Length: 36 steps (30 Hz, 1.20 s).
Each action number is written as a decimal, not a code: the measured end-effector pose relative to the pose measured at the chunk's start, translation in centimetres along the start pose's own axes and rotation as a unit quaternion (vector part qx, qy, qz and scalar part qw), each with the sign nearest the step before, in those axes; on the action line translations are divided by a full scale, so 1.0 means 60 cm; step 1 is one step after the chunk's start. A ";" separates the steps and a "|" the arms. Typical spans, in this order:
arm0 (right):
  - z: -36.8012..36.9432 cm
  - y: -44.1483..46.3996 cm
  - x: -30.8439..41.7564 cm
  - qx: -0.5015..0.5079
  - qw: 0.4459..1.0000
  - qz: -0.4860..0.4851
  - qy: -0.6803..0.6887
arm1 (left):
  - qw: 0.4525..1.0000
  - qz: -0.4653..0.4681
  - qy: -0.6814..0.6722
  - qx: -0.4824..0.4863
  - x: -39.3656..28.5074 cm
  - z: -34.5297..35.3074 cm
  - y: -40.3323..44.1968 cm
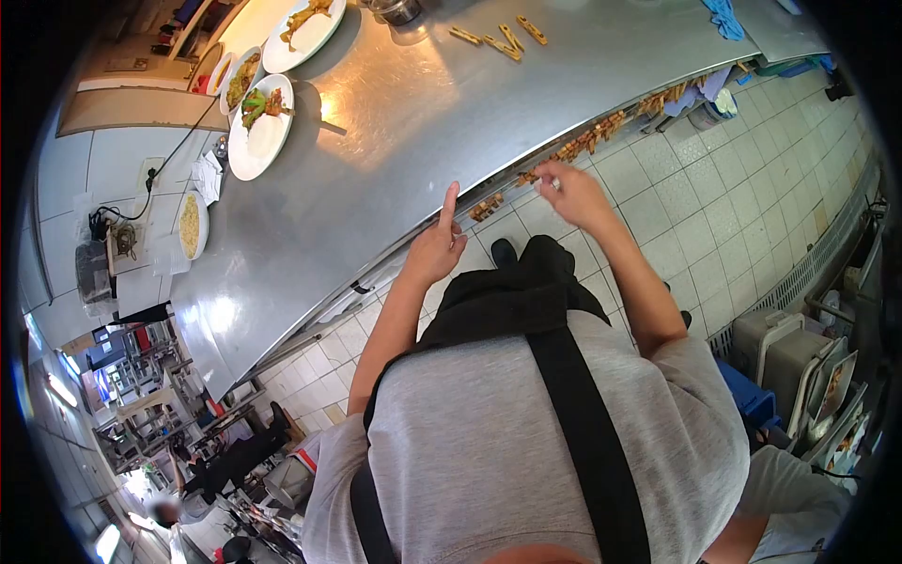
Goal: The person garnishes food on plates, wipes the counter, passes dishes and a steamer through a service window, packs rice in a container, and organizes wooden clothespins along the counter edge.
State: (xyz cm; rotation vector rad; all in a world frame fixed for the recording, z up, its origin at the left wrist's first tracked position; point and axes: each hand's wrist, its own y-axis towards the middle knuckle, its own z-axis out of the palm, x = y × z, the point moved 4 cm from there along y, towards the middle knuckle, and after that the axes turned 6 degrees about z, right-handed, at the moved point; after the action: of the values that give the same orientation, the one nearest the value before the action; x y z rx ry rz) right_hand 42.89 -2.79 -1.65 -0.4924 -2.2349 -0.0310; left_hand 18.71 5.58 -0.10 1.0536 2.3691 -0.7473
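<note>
My left hand [436, 250] is at the front edge of the steel counter [376, 160]. Its index finger is stretched out over the metal, the other fingers are partly curled, and it holds nothing I can see. Beneath that edge runs a row of wooden clothespins [592, 138]. My right hand [577, 195] reaches into this row, thumb and index finger bent around a clothespin [528, 177]. A shorter group of clothespins [486, 207] hangs between my two hands. Several loose yellow clothespins [505, 47] lie on the countertop.
Plates of food [258, 150] stand along the counter's far side, near an oval dish [194, 226] and a metal container [395, 9]. A blue cloth [723, 19] lies at the right end. Grey bins [766, 343] stand behind me at right. Another person [240, 465] is at lower left.
</note>
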 end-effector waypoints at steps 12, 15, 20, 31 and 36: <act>-0.071 0.292 0.069 -0.254 0.961 -0.010 -0.109 | 1.000 0.007 -0.002 0.014 0.007 -0.001 0.003; -0.062 0.274 0.063 -0.263 0.960 -0.050 -0.087 | 1.000 0.014 -0.002 0.004 0.010 0.002 0.000; -0.043 0.171 0.041 -0.226 0.963 -0.089 -0.113 | 1.000 0.022 -0.011 0.000 0.012 0.007 0.005; -0.151 0.005 -0.205 -0.363 0.908 0.145 0.149 | 0.999 0.047 0.005 -0.021 0.011 0.026 -0.014; -0.195 -0.008 -0.266 -0.302 0.850 0.246 0.354 | 0.993 0.109 0.029 -0.046 0.055 0.081 -0.038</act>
State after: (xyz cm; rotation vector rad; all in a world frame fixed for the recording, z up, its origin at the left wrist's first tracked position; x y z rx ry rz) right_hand 60.55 -10.75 -5.74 -1.1668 -1.2866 -0.5684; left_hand 15.78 2.98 -5.03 1.2839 2.2642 -0.5316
